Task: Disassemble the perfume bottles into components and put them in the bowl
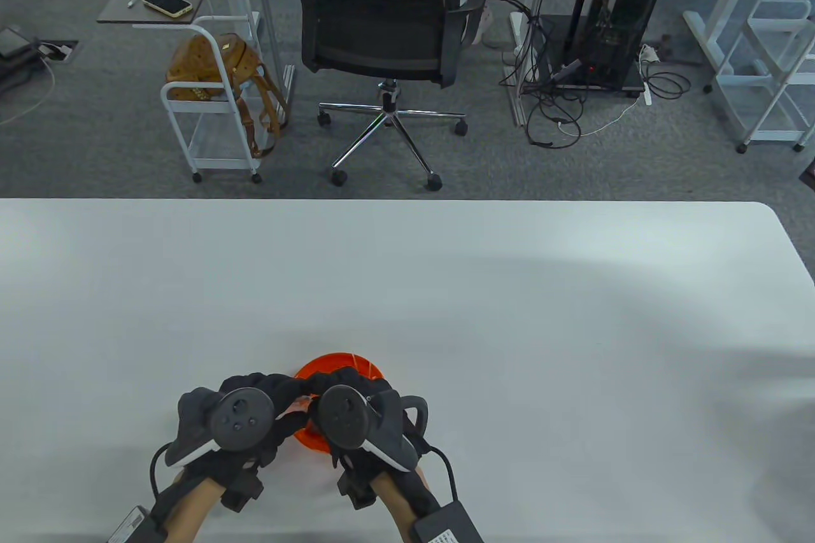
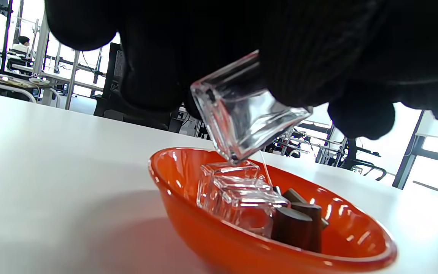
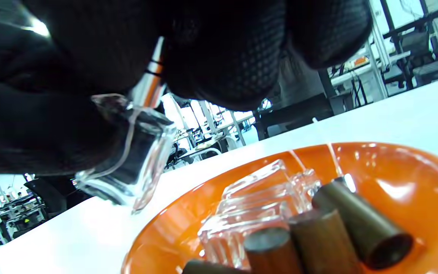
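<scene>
Low over the orange bowl (image 1: 344, 365), near the table's front edge, both hands meet. My left hand (image 1: 255, 406) grips a clear square glass perfume bottle (image 2: 242, 118), tilted, just above the bowl (image 2: 188, 213). My right hand (image 1: 356, 406) pinches the bottle's silver spray pump (image 3: 152, 82); a thin dip tube (image 3: 127, 140) shows inside the glass bottle (image 3: 127, 171). In the bowl (image 3: 405, 171) lie clear glass bottles (image 3: 261, 205) and several dark brown caps (image 3: 356, 220). In the table view the hands hide the bottle.
The white table (image 1: 509, 314) stretches wide to the left, right and far side of the bowl. Beyond its far edge stand a black office chair (image 1: 382, 14), a white cart with a brown bag (image 1: 213, 69) and a computer tower (image 1: 621, 8).
</scene>
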